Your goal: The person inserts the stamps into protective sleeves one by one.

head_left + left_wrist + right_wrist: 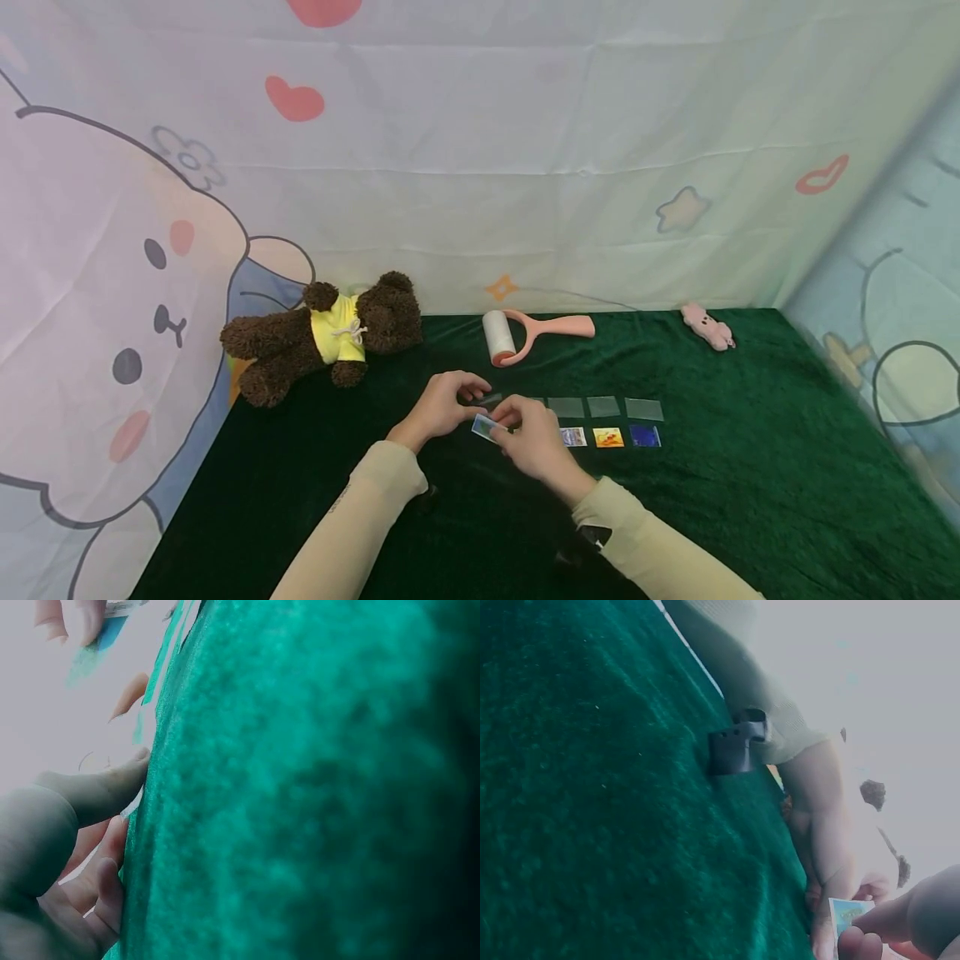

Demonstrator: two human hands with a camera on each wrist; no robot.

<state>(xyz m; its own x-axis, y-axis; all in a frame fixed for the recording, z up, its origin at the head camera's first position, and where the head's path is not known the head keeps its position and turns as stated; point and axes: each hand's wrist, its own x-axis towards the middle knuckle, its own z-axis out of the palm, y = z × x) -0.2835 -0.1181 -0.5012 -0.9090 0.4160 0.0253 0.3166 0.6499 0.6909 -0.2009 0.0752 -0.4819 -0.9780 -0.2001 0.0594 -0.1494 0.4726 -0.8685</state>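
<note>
My right hand [534, 442] pinches a small picture card [483, 427] between thumb and fingers; its blue-green face and white border show in the right wrist view. Just left of it, my left hand [441, 406] holds a small clear plastic sleeve [491, 400] between thumb and fingers, low over the green cloth. To the right lie clear sleeves [566, 407] in a row, one partly hidden behind my right hand. Below that row are a pale picture card [575, 437], a yellow-orange card [608, 437] and a dark blue card [645, 436].
Green velvety cloth [750, 467] covers the table. At the back stand out a pink-handled lint roller [562, 326] and a small pink plush toy [707, 326]. A brown teddy bear [390, 317] in a yellow top lies at the back left. A printed curtain [480, 125] hangs behind.
</note>
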